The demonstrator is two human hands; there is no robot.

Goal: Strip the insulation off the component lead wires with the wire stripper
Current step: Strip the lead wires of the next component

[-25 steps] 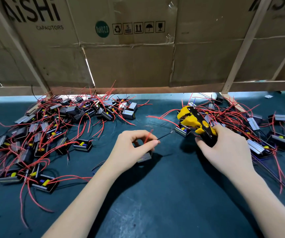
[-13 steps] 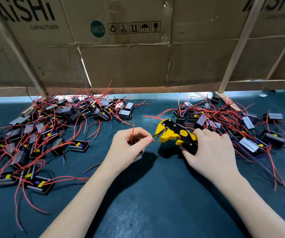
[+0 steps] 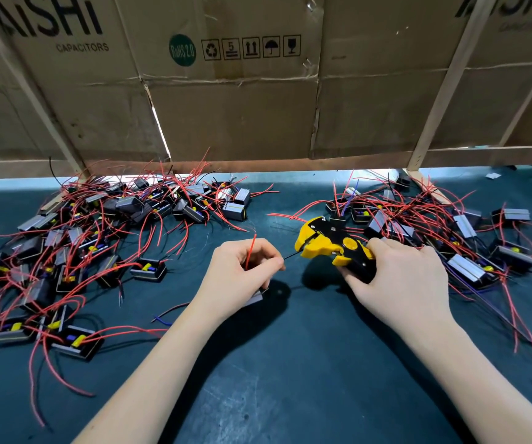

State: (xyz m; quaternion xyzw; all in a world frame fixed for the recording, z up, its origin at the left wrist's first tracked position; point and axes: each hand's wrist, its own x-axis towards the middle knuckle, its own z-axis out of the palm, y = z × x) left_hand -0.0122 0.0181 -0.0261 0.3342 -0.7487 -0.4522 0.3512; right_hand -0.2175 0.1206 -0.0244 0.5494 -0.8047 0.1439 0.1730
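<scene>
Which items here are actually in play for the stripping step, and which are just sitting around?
In play:
- wire stripper, gripped by the right hand
- component held in the left hand
- its black lead, running to the stripper's mouth
- its red lead, sticking up

Lying about:
- left pile of components
- right pile of components
- cardboard boxes
- green mat

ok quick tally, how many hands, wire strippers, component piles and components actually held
hands: 2, left hand and right hand
wire stripper: 1
component piles: 2, left pile and right pile
held component: 1
total: 6
</scene>
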